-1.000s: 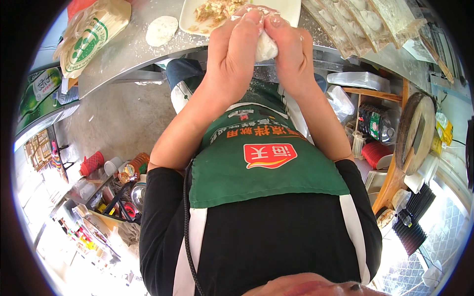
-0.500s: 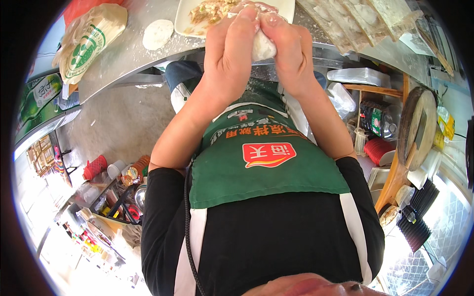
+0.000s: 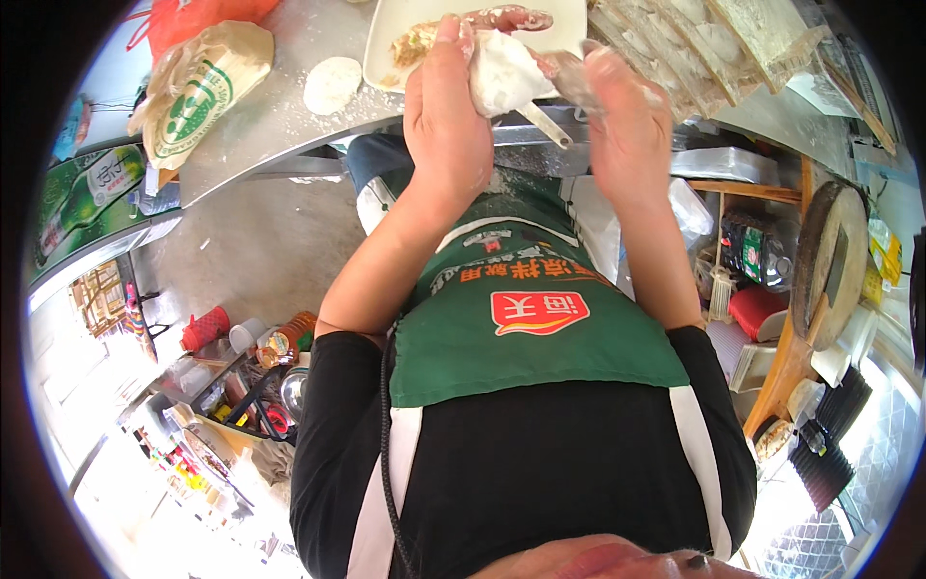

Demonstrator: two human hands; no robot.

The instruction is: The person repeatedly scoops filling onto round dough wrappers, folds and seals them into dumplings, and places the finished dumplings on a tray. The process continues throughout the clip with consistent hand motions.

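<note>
At the near edge of the steel counter, a floury white dumpling [image 3: 503, 73] rests in my left hand [image 3: 449, 125], pressed between thumb and fingers. Apart from it on the right is my right hand [image 3: 629, 130], blurred, its fingers spread and nothing seen in them. Behind both hands lies a white plate [image 3: 571, 21] with chopped filling [image 3: 413, 43] on it. A pale stick-like handle [image 3: 546, 125] pokes out over the counter edge beneath the dumpling; its other end is hidden. A round dough wrapper [image 3: 333, 85] lies flat left of the plate.
Flour-dusted trays of dumplings [image 3: 675, 43] stand at the right on the counter [image 3: 280, 116]. A printed cloth-like bag [image 3: 207, 87] and a red plastic bag [image 3: 198, 27] sit far left. A wooden shelf [image 3: 738, 188] holds packages below right.
My hands were together around the dumpling; now the right hand has let go and moved right. The dumpling stays in my left hand, and the handle has come into sight.
</note>
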